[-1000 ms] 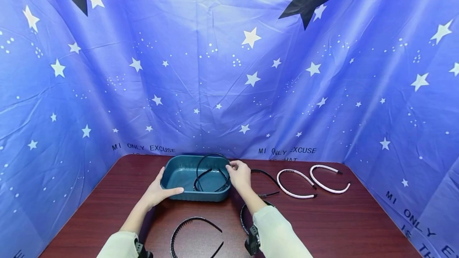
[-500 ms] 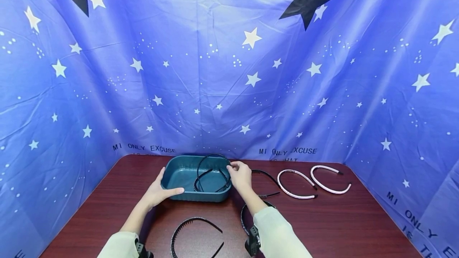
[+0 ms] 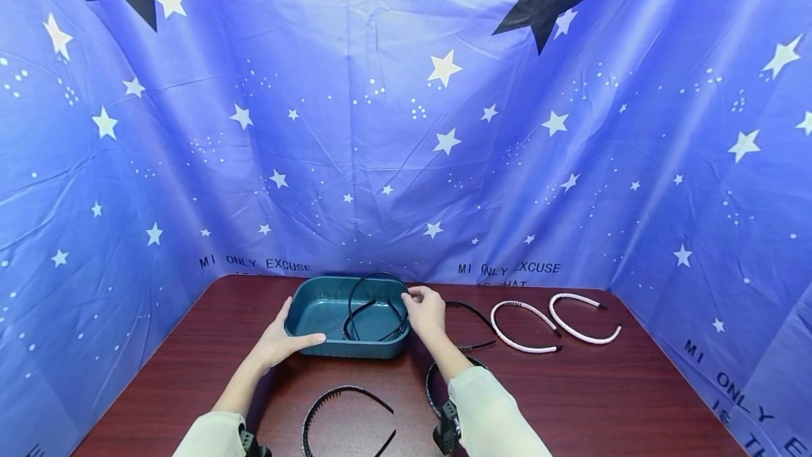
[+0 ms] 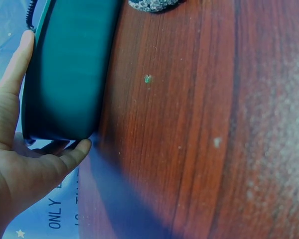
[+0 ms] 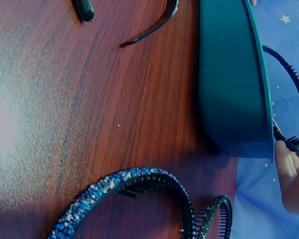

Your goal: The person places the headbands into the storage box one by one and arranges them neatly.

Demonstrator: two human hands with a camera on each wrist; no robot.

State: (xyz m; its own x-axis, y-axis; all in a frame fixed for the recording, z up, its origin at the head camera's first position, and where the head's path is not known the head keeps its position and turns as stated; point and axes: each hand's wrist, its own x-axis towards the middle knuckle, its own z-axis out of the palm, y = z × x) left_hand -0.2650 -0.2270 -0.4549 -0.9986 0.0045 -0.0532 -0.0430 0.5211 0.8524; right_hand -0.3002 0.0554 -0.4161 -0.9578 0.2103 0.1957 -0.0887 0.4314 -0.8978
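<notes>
Right hand [image 3: 426, 310] pinches toothed headband [image 5: 298, 83], contact partly hidden | likely light, springy; hold mid-band | left hand [image 3: 279, 340], wide-spread, grips teal tub [image 3: 345, 349]

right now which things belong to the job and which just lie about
Job, apparently: left hand, right hand, teal tub, pinched black headband, headband inside the tub
Probably lying about: two pale headbands, three dark headbands on the table, star-print curtain

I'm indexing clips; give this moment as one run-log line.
left hand: grips teal bin; right hand: pinches black headband at bin's right end; two pale headbands: on table
</notes>
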